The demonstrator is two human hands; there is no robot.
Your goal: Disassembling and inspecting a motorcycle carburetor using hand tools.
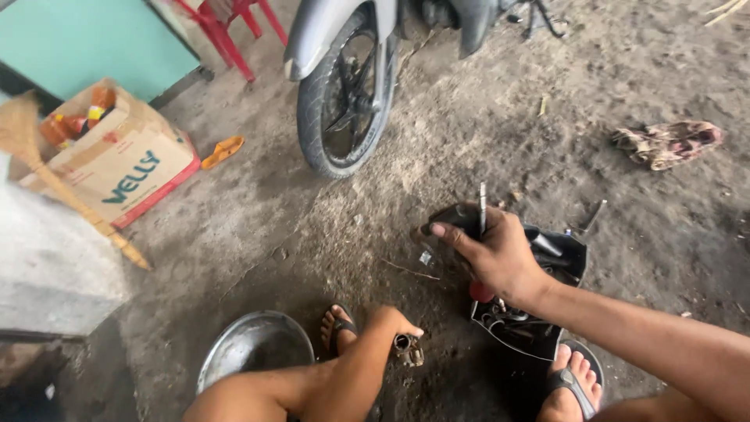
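Squatting low over a dirt floor (pixel 484 133), bare knees and sandalled feet at the bottom edge. Right hand (pixel 492 254) reaching out over a black tool bag (pixel 566 258) that lies open on the ground just ahead of the right foot, fingers curled and pressed together around a screwdriver (pixel 482 207), thin metal shaft sticking up past the knuckles, red handle end poking out below the palm. Loose metal tools jumbled inside the bag, touching one another. Left hand (pixel 394 322) hanging down between the knees, fingers closed around a small grimy metal part (pixel 408 350) held just above the ground; exact grip hard to tell, since the wrist hides most of the fingers. Just left of that hand, a round steel bowl (pixel 254 348) resting on the floor beside the left foot. Farther ahead, the front wheel of a motorbike (pixel 344 94) standing upright. Off to the left, a cardboard box (pixel 117 156) with orange bottles inside, a straw broom (pixel 47 164) leaning next to it, and a red plastic chair (pixel 223 27) behind. A crumpled rag (pixel 668 143) lying well apart at the right.
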